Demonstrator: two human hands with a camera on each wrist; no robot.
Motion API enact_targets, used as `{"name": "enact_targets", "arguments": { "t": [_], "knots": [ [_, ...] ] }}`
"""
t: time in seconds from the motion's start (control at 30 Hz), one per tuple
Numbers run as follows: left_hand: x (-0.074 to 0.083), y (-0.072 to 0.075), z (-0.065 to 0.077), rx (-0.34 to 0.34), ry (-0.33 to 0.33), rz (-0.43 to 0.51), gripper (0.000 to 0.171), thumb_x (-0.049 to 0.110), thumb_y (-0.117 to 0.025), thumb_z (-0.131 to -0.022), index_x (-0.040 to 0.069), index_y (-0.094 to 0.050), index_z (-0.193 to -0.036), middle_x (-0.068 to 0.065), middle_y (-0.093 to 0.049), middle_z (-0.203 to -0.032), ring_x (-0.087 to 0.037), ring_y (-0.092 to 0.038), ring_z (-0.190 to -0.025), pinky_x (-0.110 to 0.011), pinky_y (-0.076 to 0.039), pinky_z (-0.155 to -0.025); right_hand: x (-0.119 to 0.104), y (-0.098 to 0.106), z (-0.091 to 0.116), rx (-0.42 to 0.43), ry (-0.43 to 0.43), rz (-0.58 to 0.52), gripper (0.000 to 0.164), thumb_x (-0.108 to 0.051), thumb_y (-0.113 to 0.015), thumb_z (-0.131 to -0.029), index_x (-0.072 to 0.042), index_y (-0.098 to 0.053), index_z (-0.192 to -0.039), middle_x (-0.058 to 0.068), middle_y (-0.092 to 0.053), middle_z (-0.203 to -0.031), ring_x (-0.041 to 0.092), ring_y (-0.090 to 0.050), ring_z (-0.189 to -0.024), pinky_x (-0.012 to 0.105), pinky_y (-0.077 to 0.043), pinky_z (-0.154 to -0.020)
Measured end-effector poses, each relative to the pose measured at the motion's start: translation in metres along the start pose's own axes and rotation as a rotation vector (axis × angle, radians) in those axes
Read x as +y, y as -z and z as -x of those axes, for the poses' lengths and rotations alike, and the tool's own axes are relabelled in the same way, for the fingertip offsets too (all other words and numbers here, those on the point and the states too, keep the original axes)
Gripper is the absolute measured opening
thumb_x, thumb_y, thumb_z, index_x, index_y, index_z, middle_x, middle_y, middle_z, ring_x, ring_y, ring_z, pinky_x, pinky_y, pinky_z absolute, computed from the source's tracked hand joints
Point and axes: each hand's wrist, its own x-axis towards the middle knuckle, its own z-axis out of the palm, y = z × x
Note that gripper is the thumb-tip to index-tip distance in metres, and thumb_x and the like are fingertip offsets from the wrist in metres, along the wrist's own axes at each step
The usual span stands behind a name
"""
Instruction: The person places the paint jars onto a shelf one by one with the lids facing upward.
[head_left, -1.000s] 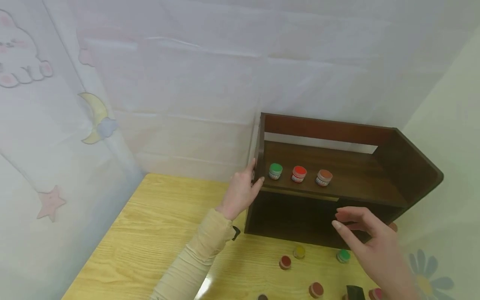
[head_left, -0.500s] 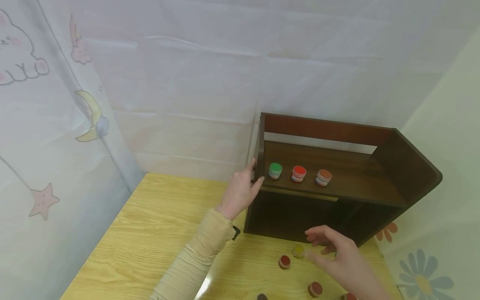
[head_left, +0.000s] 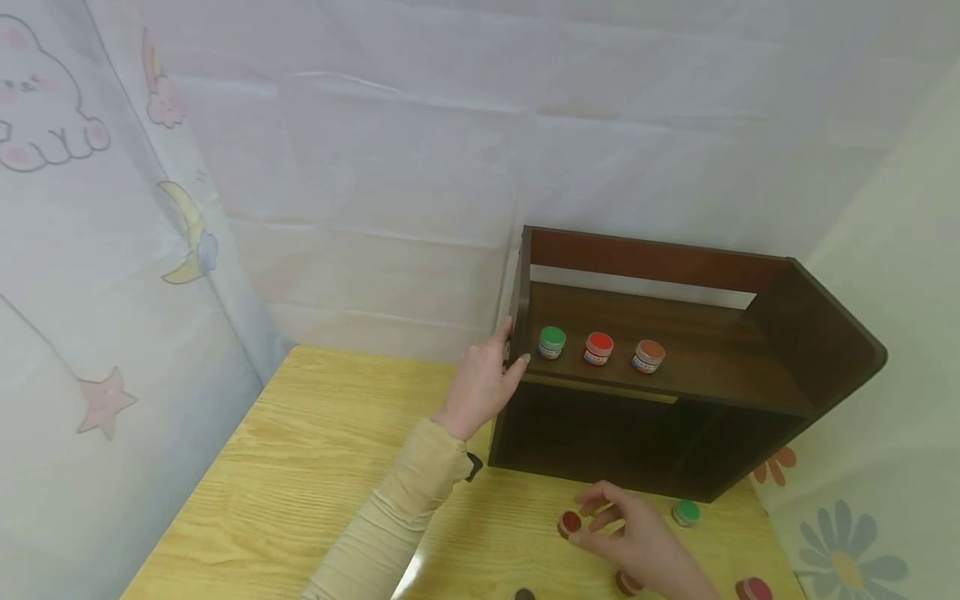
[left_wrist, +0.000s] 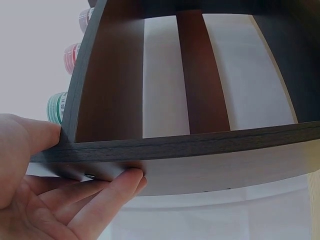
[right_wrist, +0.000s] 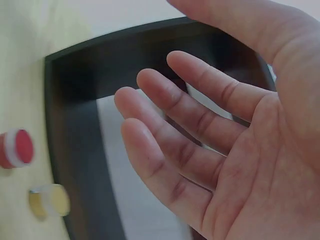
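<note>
My left hand (head_left: 480,383) grips the left side panel of a dark brown shelf (head_left: 712,350). In the left wrist view its thumb presses the front corner while the fingers (left_wrist: 112,200) lie against the panel's outer face. Low in front of the shelf, my right hand (head_left: 637,537) hovers over the table with bent, parted fingers. Its thumb tip overlaps the edge of a dark red paint jar (head_left: 569,523). The palm looks bare in the right wrist view, where a yellow jar (right_wrist: 54,200) stands beside a red one (right_wrist: 17,148). From the head view the yellow jar is hidden behind this hand.
On the upper board, green (head_left: 551,342), red (head_left: 598,348) and orange-brown (head_left: 648,356) jars form a row. Around the right arm stand another green jar (head_left: 686,512), a pinkish-red jar (head_left: 753,588) and a half-covered red jar (head_left: 628,582). Walls border the table (head_left: 337,433).
My right hand has come down and left from the shelf's lower right opening to the dark red jar, now covering the yellow one. The left hand has kept its grip.
</note>
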Motion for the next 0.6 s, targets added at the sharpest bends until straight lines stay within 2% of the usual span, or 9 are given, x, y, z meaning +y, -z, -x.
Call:
{"name": "enact_targets", "arguments": {
  "t": [0.17, 0.33, 0.43, 0.53, 0.6],
  "knots": [
    [0.0, 0.0, 0.001, 0.007, -0.011, 0.003, 0.064, 0.021, -0.067, -0.101, -0.007, -0.04, -0.152, -0.012, -0.067, -0.077, -0.007, -0.053, -0.048, -0.022, -0.045, -0.044, 0.014, -0.013, -0.005, -0.058, -0.009, -0.023, 0.037, -0.032, -0.082, -0.088, -0.01, -0.067, -0.114, 0.005, -0.066, -0.109, 0.024, -0.065, -0.09, 0.03, -0.055, -0.071],
    [0.001, -0.001, 0.001, 0.015, -0.019, -0.003, 0.064, 0.021, -0.067, -0.101, -0.007, -0.04, -0.152, -0.006, -0.062, -0.071, -0.007, -0.05, -0.045, -0.021, -0.042, -0.041, 0.031, -0.032, -0.008, -0.18, -0.062, -0.094, 0.04, -0.026, -0.082, -0.088, -0.005, -0.065, -0.117, 0.01, -0.062, -0.106, 0.026, -0.063, -0.086, 0.032, -0.054, -0.071],
    [0.002, -0.001, 0.001, 0.016, -0.019, -0.006, 0.064, 0.022, -0.067, -0.101, -0.006, -0.041, -0.152, -0.002, -0.059, -0.067, -0.007, -0.049, -0.044, -0.021, -0.041, -0.04, 0.042, -0.048, -0.008, -0.237, -0.141, -0.158, 0.041, -0.019, -0.084, -0.086, -0.003, -0.065, -0.119, 0.012, -0.061, -0.106, 0.027, -0.064, -0.079, 0.035, -0.054, -0.066],
    [0.003, -0.002, 0.001, 0.011, -0.015, -0.008, 0.064, 0.023, -0.067, -0.101, -0.006, -0.041, -0.152, -0.001, -0.057, -0.065, -0.007, -0.049, -0.043, -0.022, -0.041, -0.04, 0.053, -0.063, -0.008, -0.273, -0.22, -0.196, 0.042, -0.017, -0.085, -0.083, -0.005, -0.066, -0.118, 0.01, -0.06, -0.11, 0.025, -0.064, -0.071, 0.037, -0.053, -0.062],
    [0.004, -0.003, 0.002, 0.009, -0.012, -0.009, 0.064, 0.023, -0.067, -0.101, -0.005, -0.041, -0.152, 0.0, -0.057, -0.064, -0.006, -0.049, -0.043, -0.022, -0.04, -0.04, 0.058, -0.07, -0.007, -0.29, -0.252, -0.22, 0.037, -0.007, -0.082, -0.084, -0.007, -0.066, -0.117, 0.009, -0.06, -0.111, 0.022, -0.061, -0.066, 0.035, -0.051, -0.061]
  ]
}}
